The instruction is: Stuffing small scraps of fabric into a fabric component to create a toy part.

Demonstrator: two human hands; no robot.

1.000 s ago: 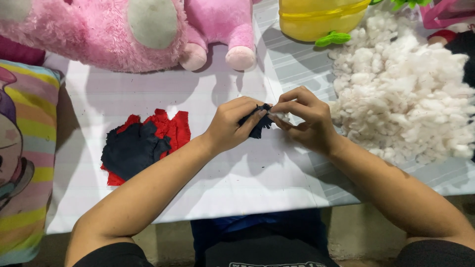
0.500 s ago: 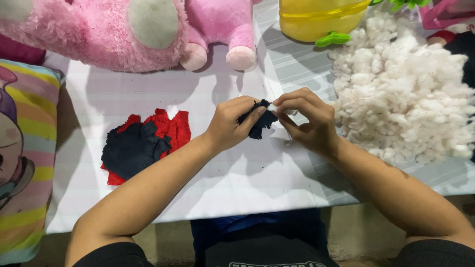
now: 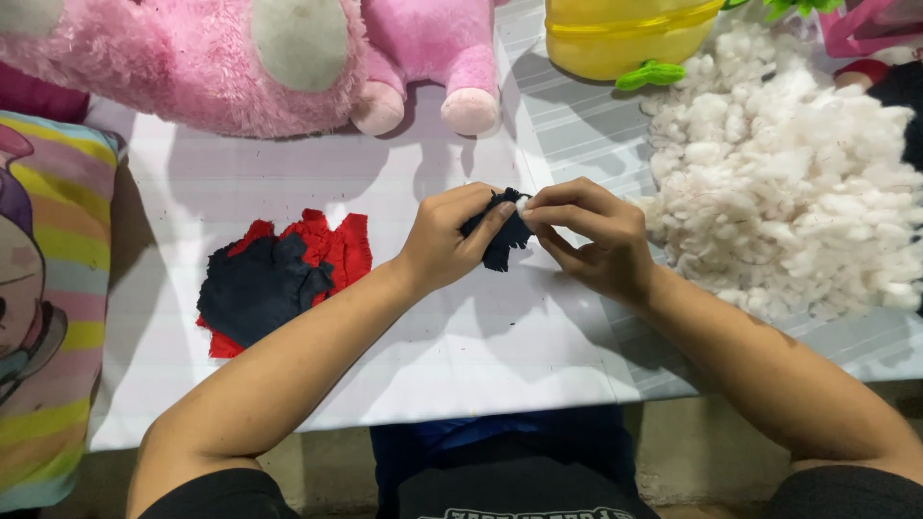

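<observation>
Compared w/ a sec ago, the right hand (image 3: pixel 588 235) is now pinching a white bit of stuffing (image 3: pixel 523 203) against the dark fabric piece (image 3: pixel 497 234) that the left hand (image 3: pixel 445 240) is gripping closed, mid-frame above the surface (image 3: pixel 461 336), so filling's prob going in.

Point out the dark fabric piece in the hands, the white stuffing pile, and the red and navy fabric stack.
dark fabric piece (image 3: pixel 498 240), head view, on its lower flap between both hands.
white stuffing pile (image 3: pixel 788 183), head view, on the middle of the heap.
red and navy fabric stack (image 3: pixel 264 286), head view, on the navy top layer.
</observation>
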